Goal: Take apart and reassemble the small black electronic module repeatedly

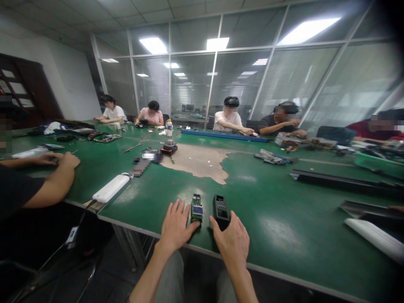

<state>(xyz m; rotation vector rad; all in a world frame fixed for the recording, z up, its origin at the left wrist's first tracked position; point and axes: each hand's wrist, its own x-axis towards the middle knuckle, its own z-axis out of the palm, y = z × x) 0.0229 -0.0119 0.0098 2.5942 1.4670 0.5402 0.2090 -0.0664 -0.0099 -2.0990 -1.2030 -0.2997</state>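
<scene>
My left hand rests on the green table with its fingers spread, its thumb against the lower end of a small green circuit board that has a small blue display. My right hand sits just to the right, with its thumb and fingers on either side of the lower end of a black plastic casing. The casing stands a short way from the board, and its top face has rectangular openings. Nothing shows lifted off the table.
The long green-topped table has a worn tan patch ahead. A white power bank lies near a co-worker's hands at left. Black rails lie at right. Several people work around the far side among tools and electronics.
</scene>
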